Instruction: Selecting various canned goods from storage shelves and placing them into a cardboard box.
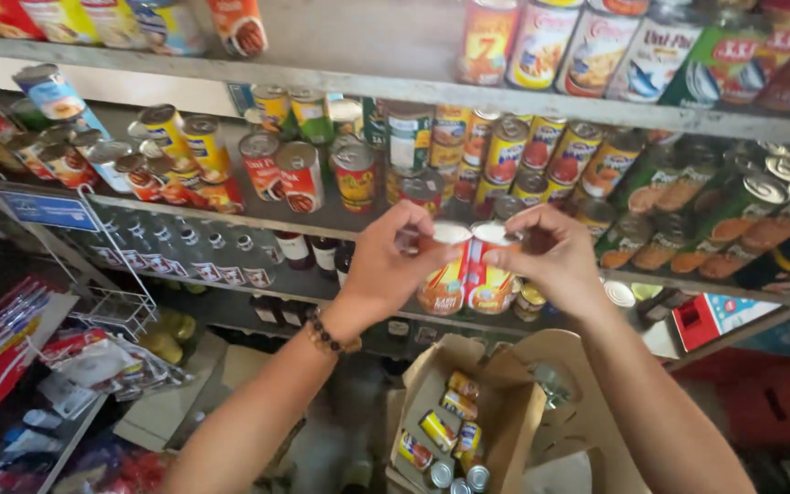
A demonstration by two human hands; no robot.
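Okay, only one view here, the head cam looking down at the hands.

1. Head view, hands: left hand has its grip clamped on the left can, fingers wrapped round the side wall, thumb near the top rim. Right hand has its grip clamped on the right can, fingertips pinching at the upper rim.
2. Head view, where the cans are: both are upright, touching side by side, held in the air just in front of the middle shelf. I can't tell whether they rest on anything; they look carried by the hands alone.
3. Head view, handling, my judgement: full tins, so stiff and fairly heavy for their size. Glossy paper labels look slippery. Not fragile, but a drop could dent them. I'd take hold round the mid side wall; the rim pinch on the right can looks the weaker hold.
4. Head view, surroundings: shelf rows of other cans behind the hands, more on the top shelf, bottles on the lower left shelf.
5. Head view, below: open cardboard box on the floor under the hands, several small cans lying inside. A bead bracelet sits on the left wrist.
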